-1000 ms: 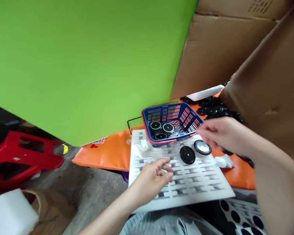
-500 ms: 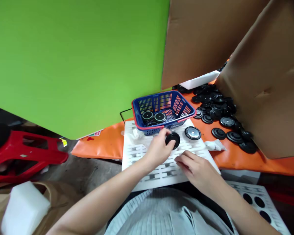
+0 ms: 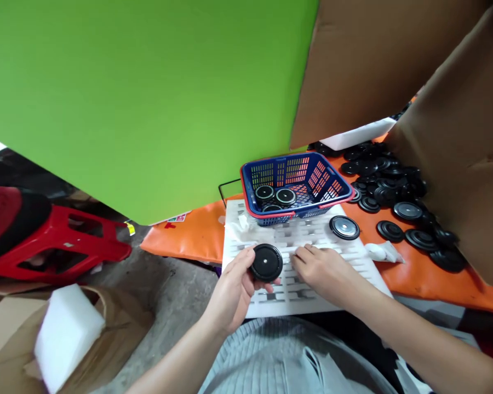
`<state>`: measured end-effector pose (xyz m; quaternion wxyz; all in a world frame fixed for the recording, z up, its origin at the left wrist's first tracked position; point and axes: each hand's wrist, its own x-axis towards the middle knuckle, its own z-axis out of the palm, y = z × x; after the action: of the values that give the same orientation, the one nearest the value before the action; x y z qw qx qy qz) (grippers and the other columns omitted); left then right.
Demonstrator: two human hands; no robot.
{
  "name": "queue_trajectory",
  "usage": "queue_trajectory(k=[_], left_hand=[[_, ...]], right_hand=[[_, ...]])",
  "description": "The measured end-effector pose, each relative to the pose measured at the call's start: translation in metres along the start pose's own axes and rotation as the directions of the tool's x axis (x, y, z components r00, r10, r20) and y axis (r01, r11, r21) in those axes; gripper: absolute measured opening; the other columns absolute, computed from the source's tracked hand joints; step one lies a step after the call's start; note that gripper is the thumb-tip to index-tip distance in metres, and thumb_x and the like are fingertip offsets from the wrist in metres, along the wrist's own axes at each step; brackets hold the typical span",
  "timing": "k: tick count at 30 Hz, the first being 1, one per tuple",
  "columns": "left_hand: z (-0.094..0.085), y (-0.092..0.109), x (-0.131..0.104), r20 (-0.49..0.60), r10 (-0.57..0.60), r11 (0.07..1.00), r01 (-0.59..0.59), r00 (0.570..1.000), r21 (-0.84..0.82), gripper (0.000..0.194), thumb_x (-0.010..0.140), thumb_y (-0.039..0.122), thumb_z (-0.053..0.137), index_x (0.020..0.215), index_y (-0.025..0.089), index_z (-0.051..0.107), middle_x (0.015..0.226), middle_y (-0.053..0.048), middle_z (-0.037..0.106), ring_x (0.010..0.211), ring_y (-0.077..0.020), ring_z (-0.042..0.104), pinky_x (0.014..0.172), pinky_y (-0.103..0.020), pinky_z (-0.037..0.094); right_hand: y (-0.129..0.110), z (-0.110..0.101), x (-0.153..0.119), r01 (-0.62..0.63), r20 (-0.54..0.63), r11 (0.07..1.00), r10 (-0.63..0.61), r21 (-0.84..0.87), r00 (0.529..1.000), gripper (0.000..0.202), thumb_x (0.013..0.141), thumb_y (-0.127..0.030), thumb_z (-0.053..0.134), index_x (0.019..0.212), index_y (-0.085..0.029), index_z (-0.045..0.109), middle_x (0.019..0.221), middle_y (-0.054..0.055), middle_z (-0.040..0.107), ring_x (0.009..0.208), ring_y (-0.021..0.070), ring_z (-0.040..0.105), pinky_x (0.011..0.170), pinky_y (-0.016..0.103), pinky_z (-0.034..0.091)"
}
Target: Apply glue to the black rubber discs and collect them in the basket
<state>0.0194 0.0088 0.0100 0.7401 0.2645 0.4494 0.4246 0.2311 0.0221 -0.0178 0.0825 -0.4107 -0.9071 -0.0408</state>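
Observation:
A round black disc with a small bright centre is held by its edge in my left hand, its flat face turned up. To its right, my right hand is closed, fingertips pressed together over the white slotted board; what they hold, if anything, is too small to make out. Behind both hands stands a blue basket with red handles and several discs inside. A disc with a silvery face lies at the board's right side, near a crumpled white tube.
Many black discs are heaped on the orange table cover at the right. Cardboard panels and a green panel rise behind. A red stool and a bag holding white foam are at the left.
My left hand has drawn the disc nearer to my body and turned its flat face up. My right hand remains beside it over the board. The camera view has shifted left.

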Motion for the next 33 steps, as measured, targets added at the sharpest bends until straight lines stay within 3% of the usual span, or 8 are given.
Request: queue_trajectory(k=[2,5,7,12,17,26,30,33], left_hand=[[-0.001,0.001,0.0,0.003,0.004,0.999,-0.004,1.0,-0.033,0.039,0.097,0.043,0.045,0.114,0.01,0.058,0.096,-0.011,0.069,0.073,-0.0211,0.069,0.059,-0.028,0.05],[0.001,0.001,-0.001,0.047,-0.01,0.999,0.013,0.999,-0.048,0.045,0.099,0.046,0.038,0.117,0.009,0.057,0.097,-0.012,0.069,0.073,-0.0212,0.069,0.06,-0.029,0.05],[0.005,0.0,0.0,0.106,-0.041,0.998,0.046,0.993,-0.046,0.048,0.1,0.048,0.036,0.118,0.009,0.057,0.097,-0.013,0.069,0.073,-0.0211,0.068,0.06,-0.028,0.05],[0.018,-0.003,0.001,0.238,-0.058,0.997,0.067,0.97,-0.032,0.038,0.097,0.042,0.047,0.12,0.013,0.056,0.098,-0.011,0.069,0.074,-0.0197,0.068,0.061,-0.028,0.052],[0.022,-0.002,0.001,0.279,-0.045,0.999,0.047,0.959,-0.002,0.029,0.086,0.019,0.06,0.114,0.014,0.059,0.098,-0.009,0.068,0.074,-0.0174,0.068,0.063,-0.025,0.052],[0.027,0.004,0.003,0.314,-0.029,0.999,0.023,0.949,0.022,0.029,0.086,0.019,0.059,0.114,0.012,0.064,0.097,-0.011,0.071,0.073,-0.0167,0.068,0.065,-0.026,0.054],[0.026,0.003,0.005,0.345,-0.039,0.999,0.03,0.938,0.029,0.035,0.085,0.018,0.059,0.12,0.013,0.064,0.096,-0.011,0.072,0.076,-0.0182,0.069,0.065,-0.026,0.054],[0.025,0.002,0.007,0.379,-0.052,0.998,0.036,0.924,0.05,0.038,0.087,0.021,0.06,0.125,0.016,0.063,0.098,-0.01,0.072,0.074,-0.0185,0.071,0.068,-0.027,0.054]], right_hand=[[0.002,-0.001,-0.013,-0.037,-0.147,0.999,0.041,0.032,0.988,0.014,0.086,-0.008,0.058,0.094,-0.015,0.067,0.086,0.007,0.071,0.078,0.0194,0.068,0.063,0.03,0.054],[-0.003,-0.008,-0.03,-0.12,-0.455,0.981,0.179,0.156,0.873,0.03,0.086,-0.007,0.063,0.115,-0.014,0.065,0.105,0.01,0.073,0.096,0.0194,0.069,0.089,0.031,0.056],[-0.011,-0.014,-0.035,-0.061,-0.516,0.981,0.151,0.186,0.843,0.042,0.083,-0.004,0.065,0.124,-0.015,0.062,0.117,0.013,0.07,0.109,0.0212,0.066,0.097,0.032,0.053],[-0.022,-0.023,-0.035,0.084,-0.437,0.984,-0.006,0.16,0.899,0.047,0.087,-0.003,0.057,0.133,-0.012,0.058,0.132,0.019,0.062,0.125,0.0268,0.058,0.099,0.04,0.054],[-0.019,-0.028,-0.04,0.074,-0.432,0.986,-0.003,0.148,0.902,0.049,0.086,-0.003,0.057,0.134,-0.014,0.058,0.134,0.016,0.062,0.124,0.0274,0.059,0.099,0.041,0.056],[-0.02,-0.03,-0.029,0.081,-0.494,0.927,0.119,0.365,0.861,0.052,0.086,-0.001,0.058,0.135,-0.02,0.057,0.129,0.009,0.067,0.123,0.0221,0.061,0.104,0.039,0.054],[-0.02,-0.027,-0.034,-0.035,-0.355,0.824,0.281,0.566,0.892,0.05,0.091,-0.013,0.058,0.14,-0.023,0.052,0.141,0.01,0.057,0.129,0.022,0.056,0.106,0.037,0.051],[-0.02,-0.03,-0.034,-0.239,-0.141,0.572,0.54,0.785,0.83,0.041,0.092,-0.032,0.059,0.132,-0.024,0.06,0.129,0.009,0.064,0.115,0.0219,0.064,0.093,0.032,0.057]])
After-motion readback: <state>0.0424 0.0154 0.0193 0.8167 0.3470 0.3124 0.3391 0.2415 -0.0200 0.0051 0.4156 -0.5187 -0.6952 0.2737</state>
